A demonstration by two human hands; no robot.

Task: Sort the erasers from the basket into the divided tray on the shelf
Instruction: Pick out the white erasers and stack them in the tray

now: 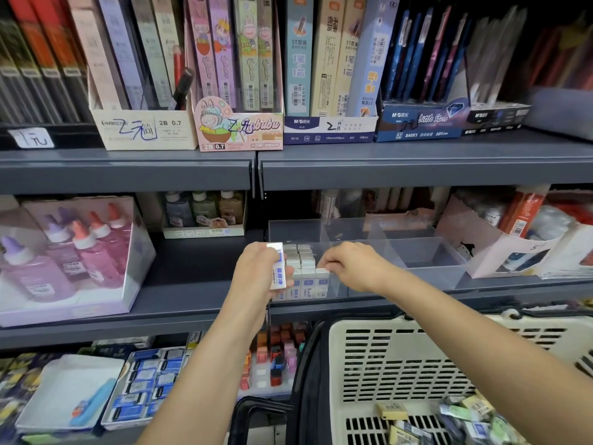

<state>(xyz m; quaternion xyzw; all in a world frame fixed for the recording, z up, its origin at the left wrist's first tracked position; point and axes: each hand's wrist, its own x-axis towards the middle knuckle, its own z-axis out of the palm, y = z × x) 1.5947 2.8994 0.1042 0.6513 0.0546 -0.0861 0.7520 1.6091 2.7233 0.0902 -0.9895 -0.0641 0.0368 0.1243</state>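
A white eraser (278, 268) with a blue wrapper is in the left hand (255, 277). The fingers are curled round it and hold it upright, just at the left edge of the clear tray (426, 252). The tray sits on the grey middle shelf (192, 303) and has walls that split it into parts. The part on the left holds rows of erasers (301, 260) that stand up side by side, all white with blue wrappers. The other parts to the right look bare. The right hand (351, 268) reaches over the tray from the right. Its bent fingertips pinch the top of the end eraser (322, 272) at the front of the rows. Below the right arm is a cream basket (337, 358) with slots in its walls. Loose erasers (393, 411) lie in a heap at its bottom, some yellow, some green, some white. To the left on the same shelf stands a box of pink bottles (90, 248). On the shelf above stand tall boxes of pencil leads (239, 130).
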